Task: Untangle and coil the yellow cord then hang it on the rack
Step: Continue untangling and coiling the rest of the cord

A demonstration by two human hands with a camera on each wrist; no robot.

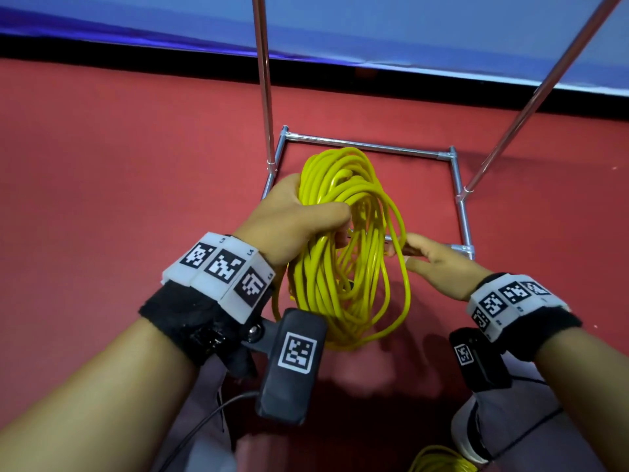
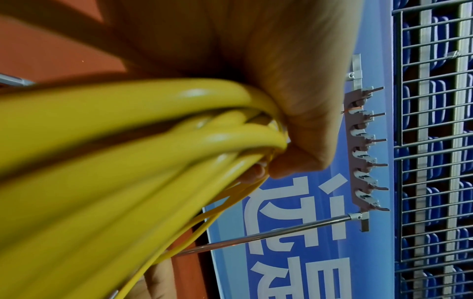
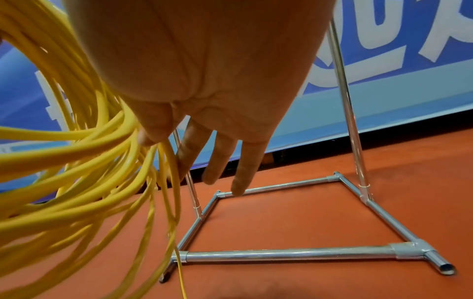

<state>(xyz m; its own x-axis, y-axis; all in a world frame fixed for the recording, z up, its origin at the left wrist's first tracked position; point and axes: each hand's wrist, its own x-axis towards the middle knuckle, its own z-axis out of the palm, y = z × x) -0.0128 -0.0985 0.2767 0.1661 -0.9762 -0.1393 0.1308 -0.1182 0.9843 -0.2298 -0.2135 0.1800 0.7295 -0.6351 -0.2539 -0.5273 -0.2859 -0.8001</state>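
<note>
A: Where are we w/ the yellow cord [image 1: 343,247]?

B: Coiling looks about done, imo. My left hand [image 1: 292,219] has its grip wrapped tight round the top of the bundle, loops hanging free above the red floor [image 1: 119,172], right over the rack [image 1: 457,185] base. Right hand [image 1: 439,264] is flat, fingers [image 3: 217,157] straight, thumb and index just touching the outer loops at the coil's right side; not gripping anything.

A: Tangles?

B: Loops are uneven, a few stray wider than the rest. Can't tell if the plug end is tucked.

A: Next?

B: I'd judge: square up loose loops w/ the right, then lift the bundle to the hooks [image 2: 368,141] up top, slip it over one w/o dropping turns. There's more yellow cord on the floor by my foot [image 1: 439,459], bottom edge; same cord or not, can't tell.
</note>
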